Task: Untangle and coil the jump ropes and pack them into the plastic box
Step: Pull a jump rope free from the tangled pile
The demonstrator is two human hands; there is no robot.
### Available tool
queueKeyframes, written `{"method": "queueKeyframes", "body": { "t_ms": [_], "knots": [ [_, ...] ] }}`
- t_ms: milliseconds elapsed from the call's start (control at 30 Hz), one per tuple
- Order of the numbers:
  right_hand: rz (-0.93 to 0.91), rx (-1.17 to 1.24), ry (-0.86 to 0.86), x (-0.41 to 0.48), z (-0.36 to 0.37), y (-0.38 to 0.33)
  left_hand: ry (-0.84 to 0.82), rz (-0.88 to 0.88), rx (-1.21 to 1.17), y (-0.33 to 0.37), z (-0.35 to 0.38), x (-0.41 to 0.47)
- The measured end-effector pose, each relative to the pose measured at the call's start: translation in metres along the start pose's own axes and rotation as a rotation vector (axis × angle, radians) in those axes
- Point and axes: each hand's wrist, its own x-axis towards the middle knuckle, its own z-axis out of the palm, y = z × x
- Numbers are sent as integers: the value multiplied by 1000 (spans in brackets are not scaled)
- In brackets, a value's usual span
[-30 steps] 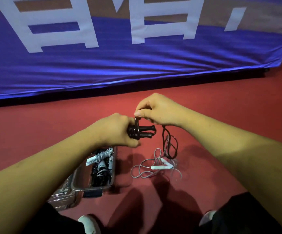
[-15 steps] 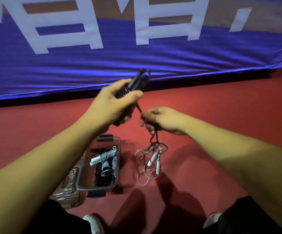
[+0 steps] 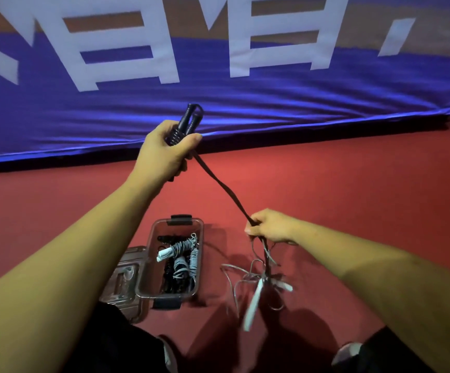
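Looking down from the head view, the only one given, the untangling step appears to be in hand. The left grip (image 3: 162, 154) is raised in front of the blue banner (image 3: 272, 109), fingers and thumb curled tight round the pair of black handles (image 3: 189, 119), which stick up out of the fist side by side. From under that fist the black cord (image 3: 218, 181) runs taut, down and to the right, into the right grip (image 3: 269, 226), whose fingers are closed round it.

Below the right grip the cord drops into a loose snarl with a grey rope (image 3: 230, 275), whose white handles (image 3: 253, 302) hang blurred near the red floor (image 3: 353, 184); whether they touch it I cannot tell. The plastic box (image 3: 149, 265) stands open on the floor, left of the snarl, with coiled ropes (image 3: 180, 251), grey and black, lying in it. Its lid (image 3: 123, 275) lies against its left side.

By my judgement the black rope is not yet free. The next move calls for working the cord out of the grey loops below the right grip without tightening them, then winding it round the handles and laying the bundle in the box.
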Motion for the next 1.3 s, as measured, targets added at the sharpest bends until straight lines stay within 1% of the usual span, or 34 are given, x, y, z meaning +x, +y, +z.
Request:
{"method": "queueKeyframes", "body": {
  "t_ms": [67,133,233,300,333,400,467,567,633,667,700,767,800,833,900,1033,1167,1233,1300],
  "knots": [
    [73,-132,-12,-2,-6,10,69,38,-77,6,-5,-1],
    [134,-180,-45,-5,-10,19,119,78,-115,13,-11,0],
    [152,-157,-27,-7,-11,22,59,114,-27,19,-11,-5],
    [112,-108,19,-6,-11,10,6,111,54,21,-9,-9],
    [77,-57,53,-7,-13,2,-8,104,64,22,-8,-10],
    [-32,162,114,-7,-19,-15,-34,106,59,24,-7,-10],
    [-118,387,111,-11,-24,-30,-64,110,60,24,-5,-12],
    [-205,596,95,-22,-38,-58,-60,80,65,19,-6,-11],
    [-256,894,87,-30,-54,-77,-40,44,53,15,-11,-8],
    [-276,962,100,-34,-62,-83,-27,27,39,13,-14,-8],
    [-261,958,133,-35,-68,-85,-13,14,24,12,-16,-7],
    [-226,788,220,-38,-71,-83,8,-3,-17,10,-17,-7],
    [-212,759,230,-38,-71,-82,13,-10,-37,10,-18,-7],
    [-206,780,220,-40,-71,-82,11,-16,-56,10,-18,-7],
    [-247,766,214,-42,-73,-82,-5,-20,-97,12,-19,-9],
    [-290,525,286,-37,-77,-75,-38,18,-119,18,-21,-11],
    [-348,443,443,-38,-85,-74,-98,36,-81,24,-18,-15],
    [-390,395,385,-45,-87,-80,-180,44,-66,26,-15,-18],
    [-380,293,245,-52,-78,-85,-239,57,-25,27,-10,-21]
  ]
}}
